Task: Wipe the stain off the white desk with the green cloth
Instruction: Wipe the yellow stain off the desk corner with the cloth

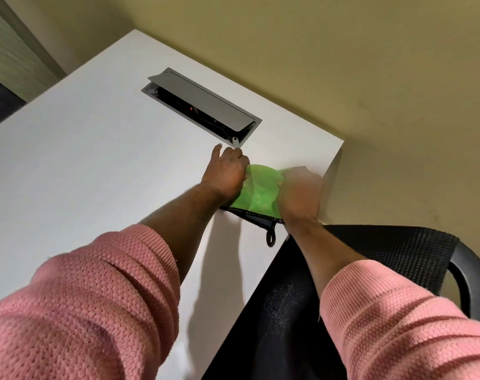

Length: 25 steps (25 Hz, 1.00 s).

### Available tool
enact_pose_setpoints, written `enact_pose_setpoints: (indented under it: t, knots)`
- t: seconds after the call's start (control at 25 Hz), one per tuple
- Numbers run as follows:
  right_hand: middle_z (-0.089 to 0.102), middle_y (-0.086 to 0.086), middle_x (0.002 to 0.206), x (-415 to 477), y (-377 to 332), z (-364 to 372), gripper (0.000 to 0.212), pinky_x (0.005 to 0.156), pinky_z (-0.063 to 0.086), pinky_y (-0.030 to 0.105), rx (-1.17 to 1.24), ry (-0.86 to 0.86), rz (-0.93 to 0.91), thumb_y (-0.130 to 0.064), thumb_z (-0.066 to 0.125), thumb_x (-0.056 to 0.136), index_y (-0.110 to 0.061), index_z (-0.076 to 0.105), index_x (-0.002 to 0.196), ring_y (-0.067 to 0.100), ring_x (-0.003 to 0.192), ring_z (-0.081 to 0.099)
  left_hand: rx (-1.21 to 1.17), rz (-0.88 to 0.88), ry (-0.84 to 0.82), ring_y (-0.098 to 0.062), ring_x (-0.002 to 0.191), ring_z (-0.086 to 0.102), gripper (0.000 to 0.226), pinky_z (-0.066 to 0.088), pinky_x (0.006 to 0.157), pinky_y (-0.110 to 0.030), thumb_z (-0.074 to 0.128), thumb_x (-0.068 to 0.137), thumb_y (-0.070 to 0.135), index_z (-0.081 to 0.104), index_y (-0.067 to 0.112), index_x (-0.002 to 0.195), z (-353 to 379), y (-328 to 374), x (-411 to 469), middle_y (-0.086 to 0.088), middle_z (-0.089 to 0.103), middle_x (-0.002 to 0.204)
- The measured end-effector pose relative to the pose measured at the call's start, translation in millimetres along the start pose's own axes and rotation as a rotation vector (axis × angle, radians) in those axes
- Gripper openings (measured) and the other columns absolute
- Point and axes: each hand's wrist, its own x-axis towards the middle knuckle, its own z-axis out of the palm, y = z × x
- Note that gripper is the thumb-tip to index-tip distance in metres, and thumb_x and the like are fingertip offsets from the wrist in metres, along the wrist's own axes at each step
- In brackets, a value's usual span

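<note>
The green cloth (258,192), with a black border and a black hanging loop, lies on the white desk (96,160) near its right front corner. My left hand (226,172) rests on the cloth's left edge, fingers pointing toward the cable box. My right hand (301,192) is blurred and grips the cloth's right side, bunching it. No stain shows on the bare desk; whatever lies under the cloth is hidden.
A grey cable box (203,108) with its lid propped up is sunk into the desk just beyond my left hand. A black mesh chair (384,259) stands against the desk's right edge. A beige wall (343,64) runs behind the desk.
</note>
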Motion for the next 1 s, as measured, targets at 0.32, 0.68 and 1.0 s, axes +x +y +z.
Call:
enact_pose_setpoints:
  t: [0.32, 0.68, 1.0]
  knots:
    - [0.071, 0.001, 0.135, -62, -53, -76, 0.022, 0.130, 0.001, 0.050, 0.147, -0.048, -0.164, -0.010, 0.069, 0.097, -0.014, 0.075, 0.118, 0.026, 0.149, 0.047, -0.222, -0.142, 0.075, -0.026, 0.122, 0.059, 0.025, 0.008, 0.127, -0.045, 0.061, 0.098, 0.027, 0.068, 0.017, 0.119, -75, -7, -135, -0.004, 0.069, 0.113]
    - [0.073, 0.007, 0.112, -169, -139, -130, 0.021, 0.081, 0.055, 0.043, 0.346, -0.263, -0.433, -0.017, 0.063, 0.102, -0.015, 0.072, 0.120, 0.033, 0.098, 0.068, -0.375, -0.341, 0.167, -0.021, 0.111, 0.065, 0.022, 0.005, 0.128, -0.027, 0.060, 0.100, 0.020, 0.067, 0.011, 0.118, -140, -16, -342, -0.004, 0.071, 0.114]
    - [0.073, 0.004, 0.113, -308, -219, -166, 0.024, 0.080, 0.053, 0.040, 0.350, -0.421, -0.648, -0.019, 0.062, 0.100, -0.019, 0.071, 0.122, 0.033, 0.101, 0.067, -0.424, -0.610, 0.229, -0.027, 0.115, 0.060, 0.020, 0.018, 0.127, -0.032, 0.066, 0.097, 0.021, 0.069, 0.011, 0.114, -154, -4, -546, -0.006, 0.069, 0.112]
